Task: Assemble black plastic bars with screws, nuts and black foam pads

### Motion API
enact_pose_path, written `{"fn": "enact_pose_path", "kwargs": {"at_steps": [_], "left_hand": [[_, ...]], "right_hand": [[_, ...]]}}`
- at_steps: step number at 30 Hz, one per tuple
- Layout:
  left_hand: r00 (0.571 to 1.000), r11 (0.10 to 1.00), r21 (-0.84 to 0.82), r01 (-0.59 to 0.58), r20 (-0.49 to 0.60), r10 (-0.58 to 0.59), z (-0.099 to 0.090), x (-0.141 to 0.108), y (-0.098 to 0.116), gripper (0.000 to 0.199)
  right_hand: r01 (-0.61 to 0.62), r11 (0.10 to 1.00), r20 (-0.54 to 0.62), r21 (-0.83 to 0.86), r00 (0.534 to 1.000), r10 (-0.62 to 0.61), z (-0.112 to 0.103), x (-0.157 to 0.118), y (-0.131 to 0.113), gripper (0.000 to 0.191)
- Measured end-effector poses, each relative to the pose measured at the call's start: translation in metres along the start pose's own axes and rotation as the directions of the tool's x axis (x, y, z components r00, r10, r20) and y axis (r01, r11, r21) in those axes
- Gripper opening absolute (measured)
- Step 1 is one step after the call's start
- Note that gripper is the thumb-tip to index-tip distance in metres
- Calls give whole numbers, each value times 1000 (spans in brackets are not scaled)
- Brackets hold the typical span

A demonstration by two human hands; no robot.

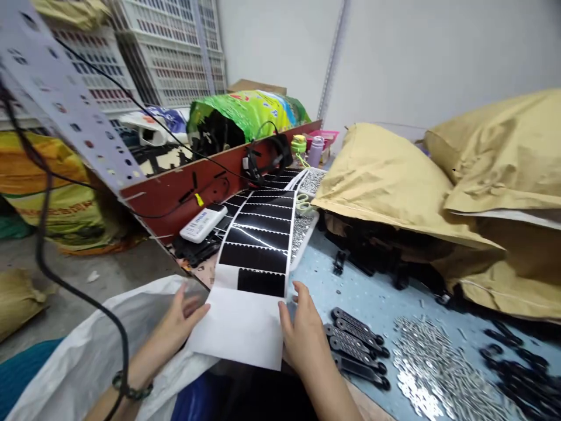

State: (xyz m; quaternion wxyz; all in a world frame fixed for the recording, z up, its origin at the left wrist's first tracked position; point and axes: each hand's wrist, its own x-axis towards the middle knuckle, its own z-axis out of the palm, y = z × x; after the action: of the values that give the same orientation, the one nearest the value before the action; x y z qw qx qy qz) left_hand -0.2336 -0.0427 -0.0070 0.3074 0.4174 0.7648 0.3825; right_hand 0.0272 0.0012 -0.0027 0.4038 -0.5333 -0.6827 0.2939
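Observation:
A long strip of black labels [256, 252] on white backing runs from the tabletop toward me, its bare white end [241, 330] nearest. The strip has scalloped white lines between the labels, and one label is gone or partly missing near the bare end. At its left edge, my left hand [182, 321] has the thumb on the backing, with the other fingers partly spread. My right hand [302, 327] grips the right edge at the thumb, its index finger extended apart. Whatever lies under the paper is hidden.
Right of the strip are black slotted parts [357, 345] and a heap of screws [442, 362]. Brown sacks [390, 175] stand behind them. Scissors [303, 203] and a white device [204, 223] flank the strip. A black cable [41, 234] hangs at left.

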Motion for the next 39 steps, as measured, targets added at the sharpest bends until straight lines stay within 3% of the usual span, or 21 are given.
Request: {"fn": "enact_pose_path", "kwargs": {"at_steps": [2,3,5,7,8,9,10,12,14,15,17,18,20,21,23,26,29,34,39], "left_hand": [[975,931,-317,178,187,-122,-4,-4,2,83],[960,855,-464,233,250,-127,-6,-10,3,77],[960,691,-682,240,270,-67,-7,-26,4,60],[960,535,-804,260,276,-52,-3,-49,1,62],[956,498,-821,280,286,-66,2,-62,0,66],[953,391,-869,302,277,-122,9,-73,-1,67],[950,289,-910,297,251,-187,18,-83,0,63],[940,232,-923,308,257,-226,37,-96,7,52],[932,216,-924,315,258,-254,54,-97,21,50],[928,207,-928,309,247,-279,60,-94,28,51],[917,188,-940,285,210,-340,64,-84,42,50],[913,174,-945,278,203,-353,64,-80,48,49],[917,132,-953,273,217,-334,60,-72,54,49],[918,104,-957,273,227,-324,58,-70,55,49],[916,65,-966,251,216,-339,55,-66,57,48],[912,108,-975,195,140,-386,57,-58,61,42],[922,186,-958,217,138,-363,62,-48,68,40],[912,178,-939,295,222,-345,72,-35,72,35],[895,101,-926,363,316,-315,83,-29,65,26]], "right_hand": [[-117,985,57,128,992,110,18,9,0,46],[-177,956,96,234,983,158,23,11,0,47],[-274,832,134,482,962,238,28,10,-2,45],[-306,665,122,682,943,308,31,4,-9,45],[-300,595,105,746,935,339,34,1,-12,47],[-288,545,84,787,926,367,38,-3,-16,49],[-273,514,67,813,921,383,42,-8,-19,49],[-255,493,66,832,927,370,52,-16,-22,46],[-269,567,100,778,945,311,58,-23,-21,40],[-251,663,82,706,958,275,59,-26,-19,38],[-106,894,-69,436,986,151,55,-26,-18,34],[6,967,-158,255,987,36,50,-23,-19,33],[249,968,-202,-43,946,-252,39,-13,-24,33],[353,928,-146,-119,918,-368,34,-6,-28,36],[484,859,27,-167,873,-486,26,8,-37,44],[502,848,256,-171,854,-454,23,23,-46,54],[438,888,378,-143,853,-360,26,28,-51,54],[213,968,322,-131,933,-162,29,37,-56,54],[23,996,317,-91,948,7,34,49,-53,54]]}}
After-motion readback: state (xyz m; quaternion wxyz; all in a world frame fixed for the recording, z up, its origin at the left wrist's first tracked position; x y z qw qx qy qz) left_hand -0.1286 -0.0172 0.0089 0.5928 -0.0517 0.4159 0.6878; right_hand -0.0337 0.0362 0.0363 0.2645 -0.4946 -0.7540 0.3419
